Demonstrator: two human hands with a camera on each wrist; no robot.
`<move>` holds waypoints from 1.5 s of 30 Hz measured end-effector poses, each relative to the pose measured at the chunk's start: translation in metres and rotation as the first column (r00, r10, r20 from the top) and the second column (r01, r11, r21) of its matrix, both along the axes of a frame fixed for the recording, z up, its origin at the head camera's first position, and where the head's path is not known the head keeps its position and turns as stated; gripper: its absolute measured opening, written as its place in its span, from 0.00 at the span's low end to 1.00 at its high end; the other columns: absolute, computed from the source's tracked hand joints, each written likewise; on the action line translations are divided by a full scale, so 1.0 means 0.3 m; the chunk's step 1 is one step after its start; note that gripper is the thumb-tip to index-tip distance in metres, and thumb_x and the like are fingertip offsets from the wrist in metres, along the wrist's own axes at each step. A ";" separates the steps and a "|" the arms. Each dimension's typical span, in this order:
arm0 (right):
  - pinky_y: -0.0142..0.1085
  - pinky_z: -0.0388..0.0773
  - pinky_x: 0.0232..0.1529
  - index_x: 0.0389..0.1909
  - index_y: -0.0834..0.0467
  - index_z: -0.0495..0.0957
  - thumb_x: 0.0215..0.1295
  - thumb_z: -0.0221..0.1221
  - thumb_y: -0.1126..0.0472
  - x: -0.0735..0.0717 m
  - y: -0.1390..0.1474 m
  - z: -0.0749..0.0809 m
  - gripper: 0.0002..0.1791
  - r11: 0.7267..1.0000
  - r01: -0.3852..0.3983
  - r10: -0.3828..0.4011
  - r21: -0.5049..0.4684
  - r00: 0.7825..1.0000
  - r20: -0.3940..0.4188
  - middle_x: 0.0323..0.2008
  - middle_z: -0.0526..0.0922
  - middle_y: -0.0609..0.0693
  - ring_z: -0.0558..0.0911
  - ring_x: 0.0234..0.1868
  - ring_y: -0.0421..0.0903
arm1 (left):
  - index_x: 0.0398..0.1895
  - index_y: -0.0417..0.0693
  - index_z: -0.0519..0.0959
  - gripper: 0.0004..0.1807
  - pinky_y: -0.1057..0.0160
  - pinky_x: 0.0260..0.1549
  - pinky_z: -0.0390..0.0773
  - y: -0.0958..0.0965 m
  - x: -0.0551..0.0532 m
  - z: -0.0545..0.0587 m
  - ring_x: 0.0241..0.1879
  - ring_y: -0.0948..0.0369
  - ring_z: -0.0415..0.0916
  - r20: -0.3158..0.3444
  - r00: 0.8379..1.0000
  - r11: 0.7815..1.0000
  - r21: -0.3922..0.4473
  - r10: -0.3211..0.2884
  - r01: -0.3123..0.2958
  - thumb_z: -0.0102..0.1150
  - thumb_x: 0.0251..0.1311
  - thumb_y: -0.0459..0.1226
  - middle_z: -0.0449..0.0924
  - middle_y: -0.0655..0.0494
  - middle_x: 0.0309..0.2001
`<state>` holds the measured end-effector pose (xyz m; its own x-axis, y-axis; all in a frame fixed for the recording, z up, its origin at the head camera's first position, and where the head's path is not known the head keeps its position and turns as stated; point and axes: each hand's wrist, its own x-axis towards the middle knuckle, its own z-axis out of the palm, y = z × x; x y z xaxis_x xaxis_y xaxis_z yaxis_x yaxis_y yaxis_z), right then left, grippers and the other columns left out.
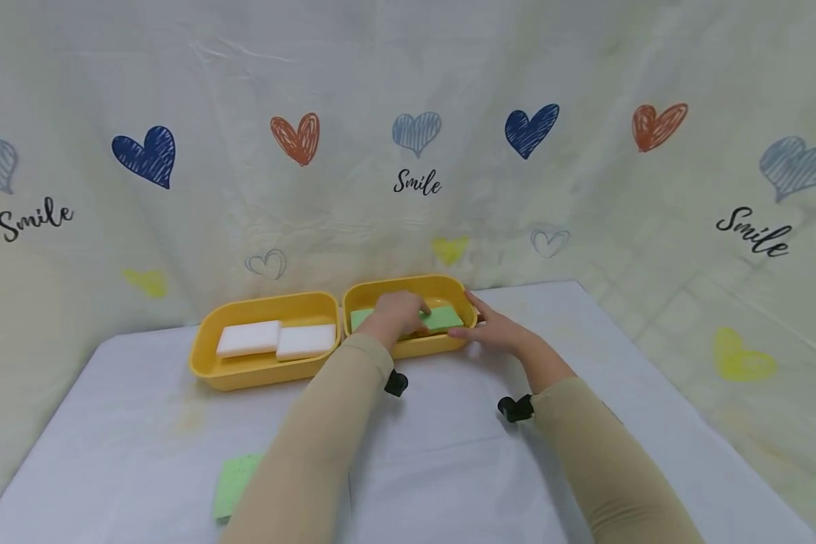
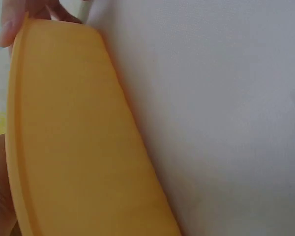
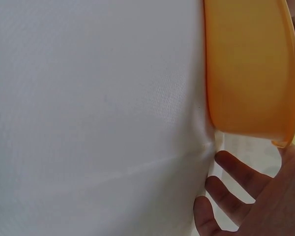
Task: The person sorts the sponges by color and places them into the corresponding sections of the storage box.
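Two yellow trays stand end to end at the back of the table. Inside the right-hand tray (image 1: 415, 349) lie a green sponge (image 1: 443, 318) and another piece of green sponge (image 1: 359, 317), partly behind my left hand (image 1: 400, 313). That hand reaches in over the front rim and pinches the left edge of the right green sponge; some fingertips are hidden. My right hand (image 1: 495, 330) holds the same tray's right end, thumb at the front rim and index finger along the end. In the right wrist view its other fingers (image 3: 238, 172) spread beside the tray.
The left-hand tray (image 1: 248, 379) holds two white sponges (image 1: 249, 338). Another green sponge (image 1: 234, 483) lies on the white-covered table (image 1: 442, 453) near the front left, partly under my left sleeve. A heart-printed curtain (image 1: 353, 211) hangs right behind the trays.
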<state>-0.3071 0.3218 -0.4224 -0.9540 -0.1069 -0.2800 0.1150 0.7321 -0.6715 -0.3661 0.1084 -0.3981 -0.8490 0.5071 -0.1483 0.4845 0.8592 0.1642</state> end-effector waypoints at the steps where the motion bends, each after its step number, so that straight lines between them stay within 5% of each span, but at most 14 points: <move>1: 0.64 0.52 0.70 0.79 0.37 0.32 0.56 0.62 0.28 -0.002 -0.004 0.001 0.61 1.000 -0.002 0.002 0.000 1.000 -0.002 0.75 0.52 0.64 0.55 0.73 0.65 | 0.63 0.66 0.79 0.26 0.51 0.64 0.67 -0.002 -0.002 -0.002 0.64 0.56 0.70 -0.004 1.000 1.000 -0.014 0.003 -0.003 0.66 0.60 0.53 0.76 0.62 0.63; 14: 0.64 0.53 0.69 0.79 0.36 0.32 0.55 0.62 0.28 -0.017 -0.047 -0.003 0.61 1.000 -0.020 0.020 0.004 1.000 0.001 0.75 0.53 0.64 0.56 0.73 0.66 | 0.65 0.67 0.76 0.28 0.52 0.60 0.63 -0.044 -0.011 -0.025 0.58 0.52 0.67 -0.039 0.999 1.000 -0.024 0.018 -0.019 0.67 0.61 0.52 0.77 0.60 0.62; 27: 0.64 0.55 0.69 0.80 0.39 0.32 0.56 0.62 0.28 -0.006 -0.025 0.003 0.62 1.000 -0.018 0.018 -0.003 1.000 0.008 0.74 0.54 0.66 0.57 0.72 0.66 | 0.67 0.75 0.72 0.31 0.48 0.65 0.62 -0.048 0.011 -0.003 0.63 0.49 0.67 -0.105 0.994 0.999 0.027 -0.032 0.035 0.61 0.60 0.61 0.78 0.62 0.61; 32: 0.65 0.54 0.69 0.80 0.40 0.32 0.57 0.61 0.29 0.001 -0.009 0.007 0.61 1.000 -0.018 0.018 0.002 1.000 0.000 0.74 0.54 0.68 0.57 0.72 0.67 | 0.67 0.74 0.73 0.31 0.48 0.65 0.62 -0.064 0.037 0.033 0.63 0.48 0.68 -0.109 0.993 0.996 0.070 -0.055 0.062 0.62 0.59 0.61 0.79 0.60 0.60; 39: 0.65 0.52 0.69 0.80 0.41 0.30 0.59 0.60 0.29 -0.006 -0.006 0.005 0.61 1.000 -0.027 0.026 0.014 1.000 0.009 0.74 0.54 0.68 0.56 0.72 0.67 | 0.67 0.68 0.74 0.32 0.51 0.67 0.63 -0.151 0.077 0.070 0.65 0.53 0.69 -0.145 0.985 0.985 0.130 -0.094 0.113 0.64 0.59 0.59 0.77 0.67 0.62; 45: 0.65 0.50 0.70 0.79 0.41 0.29 0.60 0.60 0.31 -0.007 -0.006 0.003 0.60 1.000 -0.023 0.023 0.019 1.000 0.009 0.74 0.51 0.68 0.54 0.73 0.68 | 0.67 0.64 0.75 0.32 0.52 0.69 0.59 -0.245 0.118 0.093 0.66 0.55 0.68 -0.174 0.977 0.978 0.147 -0.120 0.146 0.64 0.59 0.59 0.76 0.62 0.64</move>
<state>-0.3092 0.3201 -0.4215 -0.9488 -0.1230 -0.2909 0.1043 0.7474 -0.6562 -0.3306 0.0348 -0.3701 -0.7785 0.6228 0.0776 0.6240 0.7549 0.2018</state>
